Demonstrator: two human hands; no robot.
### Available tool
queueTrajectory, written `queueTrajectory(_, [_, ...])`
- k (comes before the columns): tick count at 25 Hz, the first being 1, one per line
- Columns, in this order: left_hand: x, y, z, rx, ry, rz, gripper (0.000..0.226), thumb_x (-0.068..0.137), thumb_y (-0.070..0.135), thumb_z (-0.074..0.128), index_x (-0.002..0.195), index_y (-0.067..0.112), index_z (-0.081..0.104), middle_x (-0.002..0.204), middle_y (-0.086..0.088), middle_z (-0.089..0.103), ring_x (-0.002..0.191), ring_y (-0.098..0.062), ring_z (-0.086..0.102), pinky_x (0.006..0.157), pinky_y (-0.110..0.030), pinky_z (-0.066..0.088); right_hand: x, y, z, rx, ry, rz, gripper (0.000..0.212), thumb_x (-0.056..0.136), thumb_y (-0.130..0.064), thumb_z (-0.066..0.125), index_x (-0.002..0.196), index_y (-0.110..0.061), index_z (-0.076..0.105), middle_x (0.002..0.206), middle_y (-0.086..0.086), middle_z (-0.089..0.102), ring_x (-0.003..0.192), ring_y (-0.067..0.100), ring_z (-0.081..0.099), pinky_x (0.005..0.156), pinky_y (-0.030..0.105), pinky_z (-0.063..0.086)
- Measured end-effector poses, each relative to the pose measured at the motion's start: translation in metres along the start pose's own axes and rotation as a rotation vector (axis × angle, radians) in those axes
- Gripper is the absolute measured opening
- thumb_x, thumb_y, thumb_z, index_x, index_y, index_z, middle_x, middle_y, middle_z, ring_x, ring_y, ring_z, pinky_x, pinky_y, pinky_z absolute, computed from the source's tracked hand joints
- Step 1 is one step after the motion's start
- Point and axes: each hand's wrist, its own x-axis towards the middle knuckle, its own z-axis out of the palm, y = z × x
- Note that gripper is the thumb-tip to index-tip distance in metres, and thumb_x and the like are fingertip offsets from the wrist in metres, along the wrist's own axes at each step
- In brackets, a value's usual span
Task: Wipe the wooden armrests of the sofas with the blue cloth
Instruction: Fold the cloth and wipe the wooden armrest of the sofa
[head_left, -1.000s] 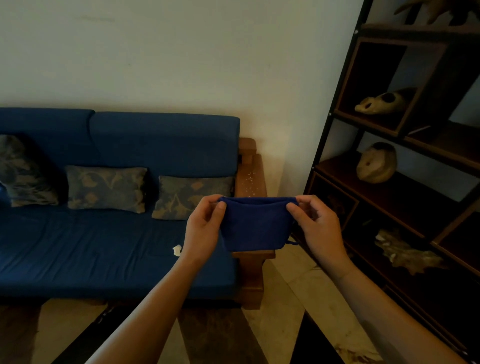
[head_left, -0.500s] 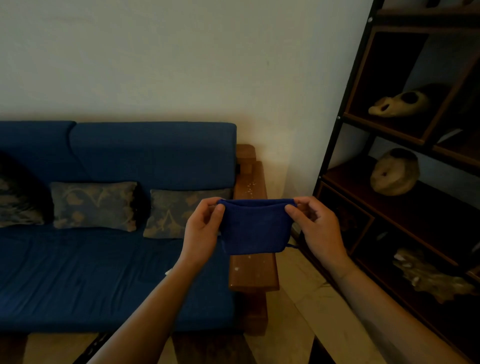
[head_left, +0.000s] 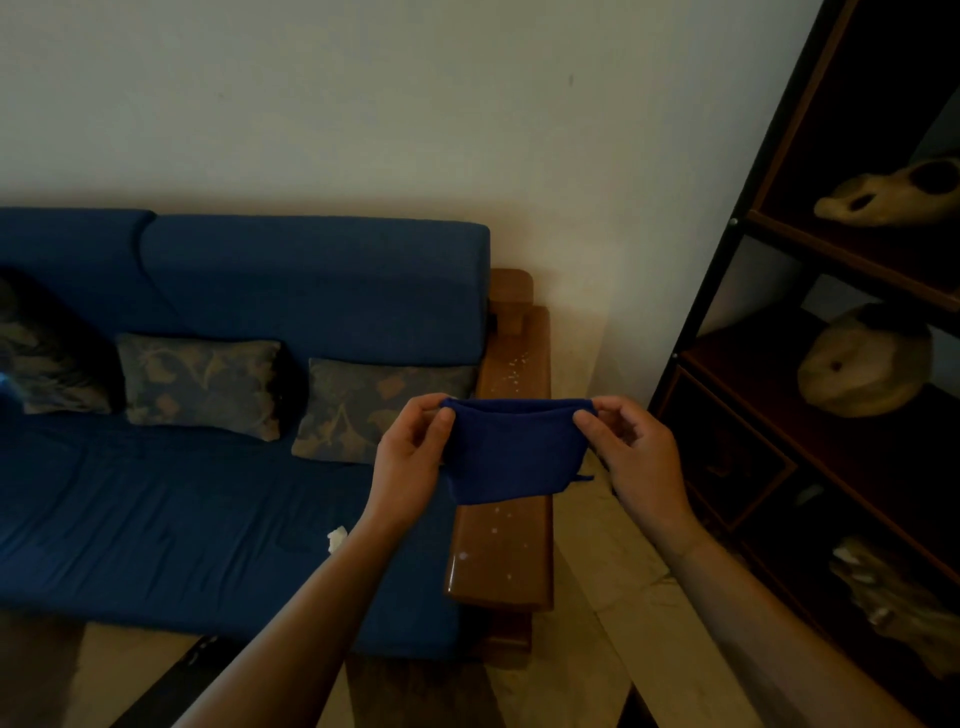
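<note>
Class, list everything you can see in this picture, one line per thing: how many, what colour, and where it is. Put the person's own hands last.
sofa: one, dark blue, against the wall at left.
cushions: three, grey-blue with a tan leaf pattern, along the sofa's backrest.
wooden armrest: one, brown, at the sofa's right end, dotted with white specks.
white scrap: one, on the seat near the left forearm.
shelf unit: one, dark brown, at right.
ornaments: three or more, beige, on the shelves.
blue cloth: one, folded, held above the armrest.
left hand: pinching the cloth's left top corner.
right hand: pinching the right top corner.
</note>
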Motion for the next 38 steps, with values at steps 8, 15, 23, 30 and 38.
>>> queueTrajectory(8, [0.034,-0.026,-0.014,-0.016,-0.021,-0.049,0.016,0.103,0.022,0.049,0.111,0.023,0.063,0.096,-0.004,0.070,0.085,-0.010,0.064,0.077,-0.031,0.055,0.024,0.023,0.025,-0.042,0.021,0.054,0.008,0.090,-0.019,0.068,0.094,-0.026,0.068,0.088,0.002,0.065,0.079,0.005,0.061,0.071,0.021,0.053])
queueTrajectory(15, [0.037,-0.058,-0.026,-0.032,-0.071,-0.091,0.016,0.103,0.017,0.050,0.108,0.024,0.064,0.090,0.004,0.068,0.082,0.002,0.062,0.074,-0.014,0.051,0.013,0.053,0.045,-0.079,0.025,0.127,0.009,0.091,-0.021,0.068,0.095,-0.029,0.069,0.086,-0.007,0.068,0.085,0.008,0.065,0.077,0.032,0.056])
queueTrajectory(23, [0.000,-0.159,-0.015,0.020,-0.102,-0.300,0.017,0.101,0.018,0.052,0.105,0.028,0.065,0.089,0.012,0.068,0.085,-0.004,0.062,0.076,-0.027,0.051,-0.031,0.154,0.045,-0.095,0.004,0.343,0.013,0.087,-0.038,0.071,0.099,-0.033,0.070,0.096,0.003,0.070,0.095,0.025,0.067,0.084,0.057,0.055])
queueTrajectory(30, [-0.044,-0.251,0.004,0.055,-0.100,-0.557,0.016,0.102,0.020,0.049,0.106,0.027,0.063,0.100,0.000,0.066,0.094,-0.013,0.064,0.083,-0.035,0.055,-0.070,0.257,0.051,-0.074,-0.032,0.560,0.017,0.087,-0.031,0.069,0.102,-0.022,0.067,0.100,0.014,0.068,0.097,0.029,0.068,0.074,0.049,0.061])
queueTrajectory(38, [-0.028,-0.309,0.029,0.127,-0.053,-0.598,0.015,0.103,0.026,0.048,0.110,0.027,0.061,0.099,0.005,0.066,0.091,-0.009,0.063,0.079,-0.029,0.053,-0.060,0.317,0.058,-0.086,-0.027,0.611,0.010,0.093,-0.022,0.066,0.100,-0.027,0.062,0.096,0.003,0.064,0.083,0.007,0.068,0.060,0.024,0.059])
